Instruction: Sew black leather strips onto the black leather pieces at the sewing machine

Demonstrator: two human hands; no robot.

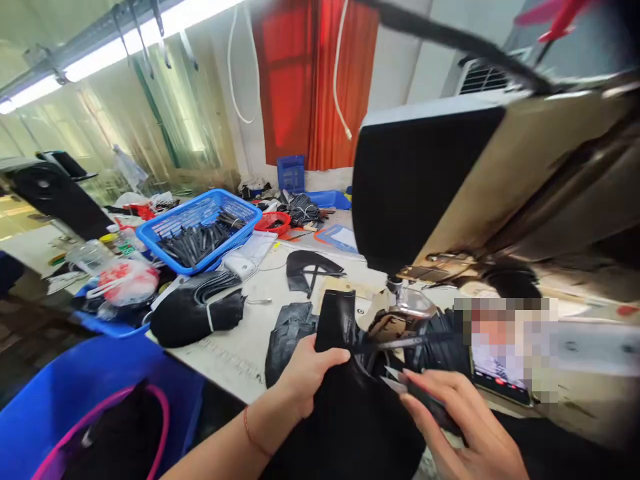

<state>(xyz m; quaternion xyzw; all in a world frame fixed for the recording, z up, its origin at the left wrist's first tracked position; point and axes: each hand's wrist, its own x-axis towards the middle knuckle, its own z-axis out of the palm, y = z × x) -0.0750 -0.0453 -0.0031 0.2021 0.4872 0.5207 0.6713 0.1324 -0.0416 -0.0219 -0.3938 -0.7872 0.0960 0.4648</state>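
Note:
My left hand [310, 373] is closed on the upper part of a black sheet-like piece [345, 420], its thumb lying across the front. A narrow strip of this piece stands up above the thumb, and the wide part hangs down toward me. In my right hand [465, 420] is a pair of thread snips [395, 381], gripped between thumb and fingers. Two pointed blades stick out, slightly apart, close to the curved edge of the black piece. Behind it, a stack of black strips [287, 337] lies on the table [235, 360].
A sewing machine [425, 187] overhangs the right side. Left of it lie a curved black piece [300, 270] and a tied black bundle [200, 317]. A blue basket [145, 243] holds black strips. Below left is a blue bin [45, 380]; a phone [500, 383] lies right.

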